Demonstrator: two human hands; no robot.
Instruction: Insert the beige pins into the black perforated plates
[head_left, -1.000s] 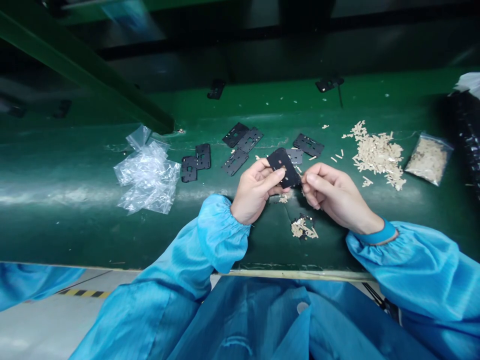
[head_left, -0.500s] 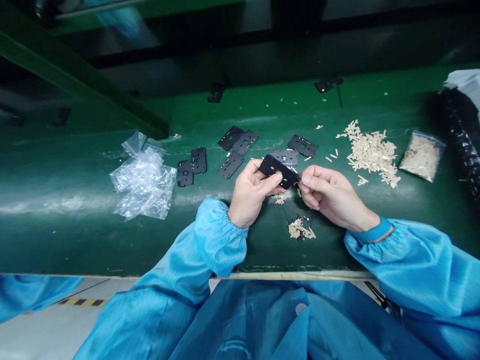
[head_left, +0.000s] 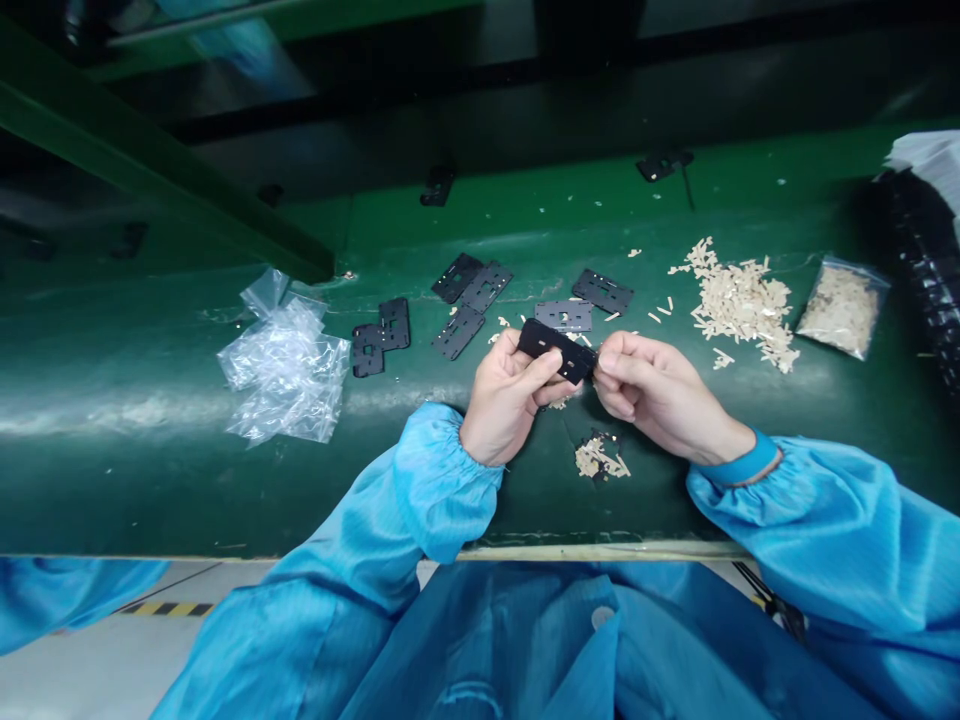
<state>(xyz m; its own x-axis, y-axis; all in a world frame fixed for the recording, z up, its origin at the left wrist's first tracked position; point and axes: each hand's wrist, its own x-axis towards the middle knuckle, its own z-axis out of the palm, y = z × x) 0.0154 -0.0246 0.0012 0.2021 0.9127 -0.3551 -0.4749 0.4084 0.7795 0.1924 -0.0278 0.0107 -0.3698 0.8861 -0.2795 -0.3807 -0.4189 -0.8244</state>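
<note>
Fingers of the left hand (head_left: 496, 408) are closed on a black plate (head_left: 540, 338), thumb on its face, tilted above the worktop (head_left: 187, 490); fingers of the right hand (head_left: 664, 392) are bunched at the plate's right edge, and whether they grip it cannot be told. Just nearer the body lies a heap (head_left: 595, 459) of beige strips and black bits; beyond the hands, more plates (head_left: 487, 287); leftward, clear bags (head_left: 289, 365); rightward, a strip pile (head_left: 744, 305) with a filled bag (head_left: 841, 310) beside it.
</note>
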